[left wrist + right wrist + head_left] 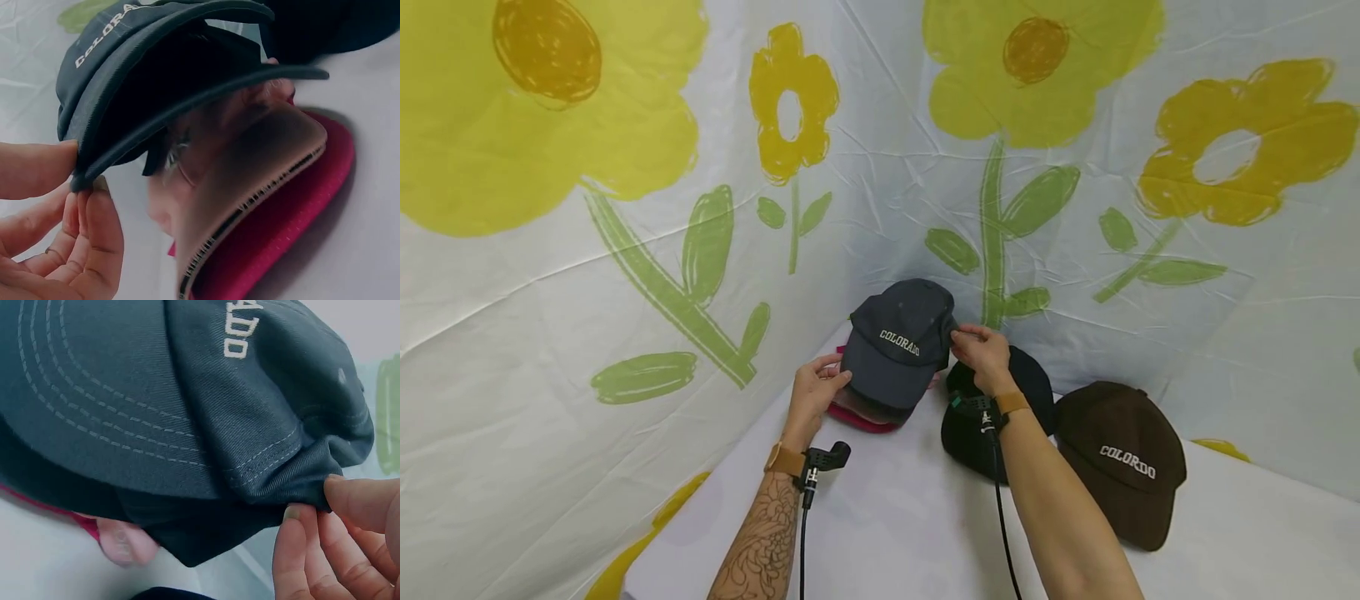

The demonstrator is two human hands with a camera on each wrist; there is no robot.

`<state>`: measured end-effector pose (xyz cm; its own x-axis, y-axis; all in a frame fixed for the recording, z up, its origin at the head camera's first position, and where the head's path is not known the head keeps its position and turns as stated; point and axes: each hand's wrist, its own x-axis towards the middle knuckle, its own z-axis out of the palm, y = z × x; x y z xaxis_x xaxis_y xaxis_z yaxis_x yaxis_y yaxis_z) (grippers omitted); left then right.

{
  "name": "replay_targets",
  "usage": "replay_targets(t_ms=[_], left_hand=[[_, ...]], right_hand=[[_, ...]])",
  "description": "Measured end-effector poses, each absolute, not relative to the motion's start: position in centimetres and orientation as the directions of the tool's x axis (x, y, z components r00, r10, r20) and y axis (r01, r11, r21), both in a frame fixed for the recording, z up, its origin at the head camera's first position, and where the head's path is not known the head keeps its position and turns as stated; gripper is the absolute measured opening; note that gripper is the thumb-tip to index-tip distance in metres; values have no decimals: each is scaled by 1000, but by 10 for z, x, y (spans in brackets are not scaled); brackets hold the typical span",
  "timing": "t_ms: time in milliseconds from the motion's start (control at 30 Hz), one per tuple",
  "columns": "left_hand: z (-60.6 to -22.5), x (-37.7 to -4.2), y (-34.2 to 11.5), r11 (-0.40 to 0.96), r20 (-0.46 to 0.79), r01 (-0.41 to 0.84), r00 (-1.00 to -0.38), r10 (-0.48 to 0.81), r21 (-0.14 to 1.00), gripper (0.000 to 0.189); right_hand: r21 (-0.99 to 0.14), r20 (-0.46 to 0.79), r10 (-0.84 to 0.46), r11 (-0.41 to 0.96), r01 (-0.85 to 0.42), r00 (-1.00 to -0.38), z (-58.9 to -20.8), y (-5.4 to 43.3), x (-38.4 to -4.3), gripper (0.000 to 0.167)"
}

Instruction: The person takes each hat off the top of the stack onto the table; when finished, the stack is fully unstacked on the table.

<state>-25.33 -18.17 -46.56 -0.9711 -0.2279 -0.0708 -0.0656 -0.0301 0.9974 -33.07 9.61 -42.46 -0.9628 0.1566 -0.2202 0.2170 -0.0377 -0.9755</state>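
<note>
A navy cap (898, 333) lettered "COLORADO" is held up between both hands. My left hand (812, 390) pinches the side edge of its brim, thumb above and fingers below. My right hand (983, 354) pinches a fold of fabric at the crown's lower side edge, opposite. In the left wrist view a second dark brim (237, 94) shows beneath the upper one. Below both lie a pinkish-tan cap (250, 156) with lettering along its brim edge and a crimson cap (319, 181), partly hidden by the navy one.
Right of the stack sit a black cap (966, 437), partly behind my right wrist, and a brown cap (1123, 467) with white lettering. They stand on a white table (902, 517) against flower-printed cloth walls (865, 183). Cables (997, 500) run down from both wrist cameras.
</note>
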Motion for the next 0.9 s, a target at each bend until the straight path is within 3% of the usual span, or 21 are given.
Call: replay_targets(t_ms=[500,700,900], left_hand=[[-462,-249,-181,-13,-35,-32,-964,-263,999,35],[-462,-249,-184,29,-43,-54,-955,-292,998,34],[-458,-249,-183,-17,-73,-71,-959,-273,997,40]], right_hand=[[-990,-131,101,-58,125,-986,-415,90,-327,37],[-989,-110,63,-111,103,-992,-413,87,-327,37],[-981,-92,32,-176,85,-995,-410,82,-327,36]])
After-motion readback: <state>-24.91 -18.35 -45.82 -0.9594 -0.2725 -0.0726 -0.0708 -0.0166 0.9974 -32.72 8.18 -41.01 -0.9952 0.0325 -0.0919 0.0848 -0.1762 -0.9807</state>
